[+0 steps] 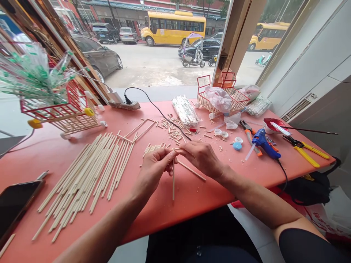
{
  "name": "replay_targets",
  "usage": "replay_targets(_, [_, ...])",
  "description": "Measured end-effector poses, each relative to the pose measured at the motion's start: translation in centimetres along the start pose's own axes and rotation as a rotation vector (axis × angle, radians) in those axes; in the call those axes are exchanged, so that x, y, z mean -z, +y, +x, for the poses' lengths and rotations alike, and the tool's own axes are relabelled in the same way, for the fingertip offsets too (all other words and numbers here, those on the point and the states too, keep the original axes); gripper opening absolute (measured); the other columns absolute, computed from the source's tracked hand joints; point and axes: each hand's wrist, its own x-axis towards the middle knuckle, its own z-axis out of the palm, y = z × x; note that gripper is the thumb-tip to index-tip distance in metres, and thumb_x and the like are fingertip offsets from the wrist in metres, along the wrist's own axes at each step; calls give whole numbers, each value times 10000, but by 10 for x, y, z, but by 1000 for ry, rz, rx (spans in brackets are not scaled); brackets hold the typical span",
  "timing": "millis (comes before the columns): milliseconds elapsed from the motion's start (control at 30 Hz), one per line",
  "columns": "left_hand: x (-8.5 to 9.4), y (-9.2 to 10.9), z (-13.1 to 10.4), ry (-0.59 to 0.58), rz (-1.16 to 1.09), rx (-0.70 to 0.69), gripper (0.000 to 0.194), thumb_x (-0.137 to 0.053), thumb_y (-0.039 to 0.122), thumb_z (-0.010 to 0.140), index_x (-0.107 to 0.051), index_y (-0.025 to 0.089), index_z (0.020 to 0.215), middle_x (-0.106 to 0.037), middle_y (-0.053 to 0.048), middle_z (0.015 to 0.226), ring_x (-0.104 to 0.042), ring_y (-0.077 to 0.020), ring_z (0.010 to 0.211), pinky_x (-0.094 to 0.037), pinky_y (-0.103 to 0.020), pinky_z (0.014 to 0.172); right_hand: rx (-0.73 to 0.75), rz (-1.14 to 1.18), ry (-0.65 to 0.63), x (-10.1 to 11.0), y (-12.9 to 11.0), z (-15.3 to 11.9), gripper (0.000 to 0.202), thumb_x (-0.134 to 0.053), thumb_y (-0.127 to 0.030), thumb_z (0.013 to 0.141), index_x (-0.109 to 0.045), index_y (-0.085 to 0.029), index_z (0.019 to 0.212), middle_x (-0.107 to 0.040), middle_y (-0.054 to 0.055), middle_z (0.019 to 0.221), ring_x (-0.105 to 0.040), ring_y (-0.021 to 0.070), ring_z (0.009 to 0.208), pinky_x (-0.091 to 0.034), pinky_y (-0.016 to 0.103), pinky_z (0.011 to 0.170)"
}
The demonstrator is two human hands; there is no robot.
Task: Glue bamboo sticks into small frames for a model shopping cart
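Note:
Near the table's front middle, my left hand (159, 160) pinches a thin wooden stick (173, 182) that hangs down toward me. My right hand (199, 155) meets it at the stick's top end, its fingers closed on a short stick piece (178, 149). Where the two pieces meet is partly hidden by my fingers. Another stick (192, 170) slants to the right below my right hand. Many long sticks (82, 175) lie side by side to the left, and a row of shorter sticks (153, 148) sits just behind my left hand.
Blue glue gun (263, 142), pliers (251, 137) and yellow-handled cutters (304, 149) lie right. Small stick pieces (172, 129) are scattered behind my hands. Stick baskets stand at back left (79, 122) and back right (211, 104). A phone (19, 201) is at left; a black cable crosses the middle.

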Motion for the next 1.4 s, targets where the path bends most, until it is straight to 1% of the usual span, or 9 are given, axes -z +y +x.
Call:
replay_targets(67, [1,0,0,-7,2,-1,317,-847,418,708,-713,133,680,-638,-18,639,-507,-81,499,-456,-197,437,-4,-13,5,0,0,-1,266,-535,-292,1073,-726,-168,935,-752,52,837,-636,160,765,-415,263,727])
replay_targets(200, [1,0,-1,-21,11,4,316,-849,424,720,-730,132,723,-650,-14,653,-516,-82,484,-465,-210,441,-11,-33,-9,-1,2,-2,220,-564,-211,1043,-729,-185,900,-745,31,814,-613,145,732,-390,255,693])
replay_targets(333, [1,0,-2,-35,48,-16,318,-838,438,739,-738,135,738,-655,-9,653,-527,-83,466,-471,-222,448,11,-47,-25,-1,3,-2,221,-576,-167,1025,-727,-186,866,-748,26,800,-616,144,741,-398,257,706])
replay_targets(467, [1,1,-2,-40,65,-30,314,-838,437,735,-748,136,753,-656,-4,644,-531,-82,449,-461,-217,438,20,-56,-27,-1,3,-2,212,-576,-150,1020,-735,-186,885,-757,24,806,-625,146,748,-408,257,710])
replay_targets(700, [1,1,-1,-39,76,-27,325,-853,434,720,-726,135,712,-646,-5,619,-523,-77,442,-461,-210,439,35,-37,-10,-3,2,-3,189,-582,-119,1008,-740,-176,924,-762,30,810,-651,156,759,-422,260,702])
replay_targets(1000, [1,2,-2,-48,77,-29,340,-855,441,724,-699,142,679,-646,-13,618,-523,-77,447,-462,-205,441,40,-24,-19,-3,2,-3,177,-592,-123,1009,-732,-163,908,-762,31,808,-659,154,763,-421,257,701])
replay_targets(1233, [3,-3,0,-48,77,-45,312,-815,404,757,-673,142,666,-630,-11,600,-522,-76,456,-466,-192,438,6,-25,-55,-3,2,-2,217,-555,-132,1025,-732,-178,909,-767,37,845,-642,149,777,-407,257,719])
replay_targets(1333, [3,-3,1,-45,58,-46,305,-817,401,752,-660,142,715,-646,-8,611,-530,-78,452,-472,-193,432,1,-37,-37,-3,1,-2,224,-554,-144,1030,-728,-173,892,-753,34,808,-636,149,751,-395,257,692])
replay_targets(1400, [3,-3,1,-31,34,-49,306,-824,390,742,-632,159,797,-659,5,606,-531,-86,437,-469,-198,413,1,-47,-22,-4,1,-1,230,-554,-173,1040,-725,-168,888,-743,32,783,-631,150,731,-384,259,672])
